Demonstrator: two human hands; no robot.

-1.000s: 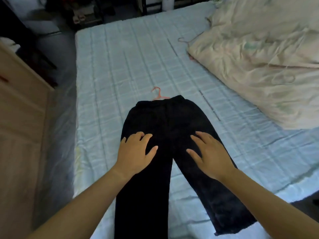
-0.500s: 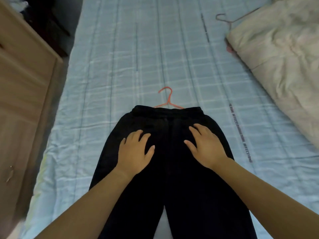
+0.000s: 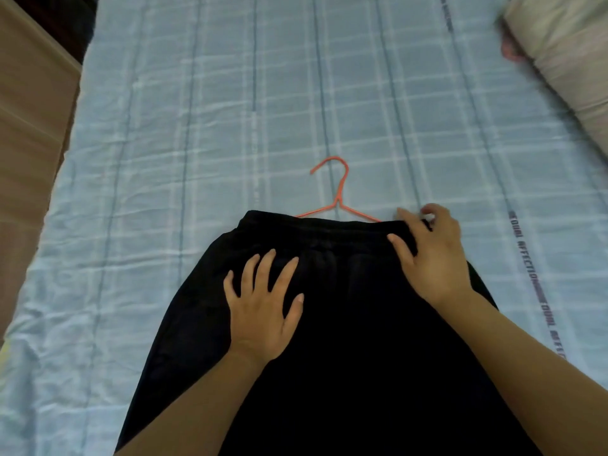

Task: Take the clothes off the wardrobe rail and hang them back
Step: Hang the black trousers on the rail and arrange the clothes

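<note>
Waistband grab: right hand slid up, now pinches black fabric trousers beside orange wire hanger; left hand stays flat, fingers spread. Rehanging next, probably.

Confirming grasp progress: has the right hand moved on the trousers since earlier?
Yes. The right hand slid up the black trousers to the waistband's right end, beside the orange hanger.

Hanger btm under trousers
</note>
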